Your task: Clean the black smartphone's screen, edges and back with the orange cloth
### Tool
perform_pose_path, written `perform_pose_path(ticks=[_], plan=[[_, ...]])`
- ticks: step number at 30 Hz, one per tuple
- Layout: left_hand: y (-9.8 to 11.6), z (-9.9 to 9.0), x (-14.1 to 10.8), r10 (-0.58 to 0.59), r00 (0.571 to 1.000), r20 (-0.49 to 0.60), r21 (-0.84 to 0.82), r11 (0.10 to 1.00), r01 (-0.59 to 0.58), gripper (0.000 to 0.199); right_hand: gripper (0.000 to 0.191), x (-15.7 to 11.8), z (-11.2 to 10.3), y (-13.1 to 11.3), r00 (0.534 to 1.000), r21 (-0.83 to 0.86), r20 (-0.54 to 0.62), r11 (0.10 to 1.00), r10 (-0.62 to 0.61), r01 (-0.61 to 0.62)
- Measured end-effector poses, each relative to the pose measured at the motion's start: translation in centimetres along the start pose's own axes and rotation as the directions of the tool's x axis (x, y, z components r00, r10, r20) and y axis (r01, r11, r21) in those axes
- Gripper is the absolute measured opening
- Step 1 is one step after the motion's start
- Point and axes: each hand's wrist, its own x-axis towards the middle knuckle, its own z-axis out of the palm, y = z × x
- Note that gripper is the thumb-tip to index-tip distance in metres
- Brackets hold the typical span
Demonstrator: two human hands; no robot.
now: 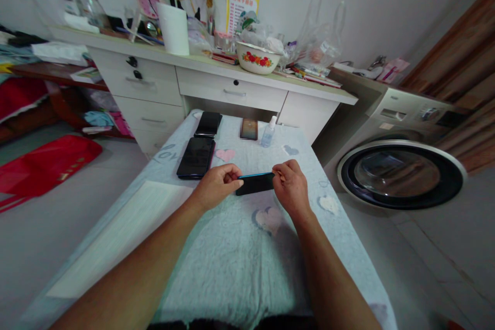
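A dark smartphone (pixel 255 184) with a blue edge is held level above the cloth-covered table. My left hand (pixel 221 184) pinches its left end between thumb and fingers. My right hand (pixel 293 185) is closed around the right end; a small orange-tan bit shows at its fingers, too small to name. Beyond my left hand lies a large black phone or tablet (pixel 196 157) with a reddish edge, and behind it another black device (pixel 209 124). Farther back are a small flat brown, dark-edged item (pixel 248 129) and a clear spray bottle (pixel 268 132) standing upright.
A pale strip (pixel 127 232) lies along the table's left side. Behind stands a white desk (pixel 232 90) with drawers, bearing a flowered enamel bowl (pixel 258 58) and a white paper roll (pixel 174 29). A washing machine (pixel 390 113) is at the right, a red bag (pixel 50 165) on the floor left.
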Motion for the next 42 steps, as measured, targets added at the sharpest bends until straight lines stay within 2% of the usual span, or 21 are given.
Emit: perform_pose_path(ticks=[24,32,42], plan=[[0.3,0.0,0.0,-0.001,1.0,-0.002,0.016,1.0,0.001,0.011,0.025,-0.6,0.8,-1.9,0.989,0.06,0.08,0.991,-0.125,0.12],[0.4,0.1,0.0,0.0,1.0,-0.012,0.011,1.0,0.0,0.013,0.024,-0.3,0.3,-1.3,0.996,0.014,0.056,0.998,-0.068,0.067],[0.0,0.1,0.1,0.008,1.0,-0.004,0.027,1.0,-0.008,0.019,0.022,0.2,-0.1,0.8,1.0,-0.02,-0.018,1.0,0.022,-0.022]])
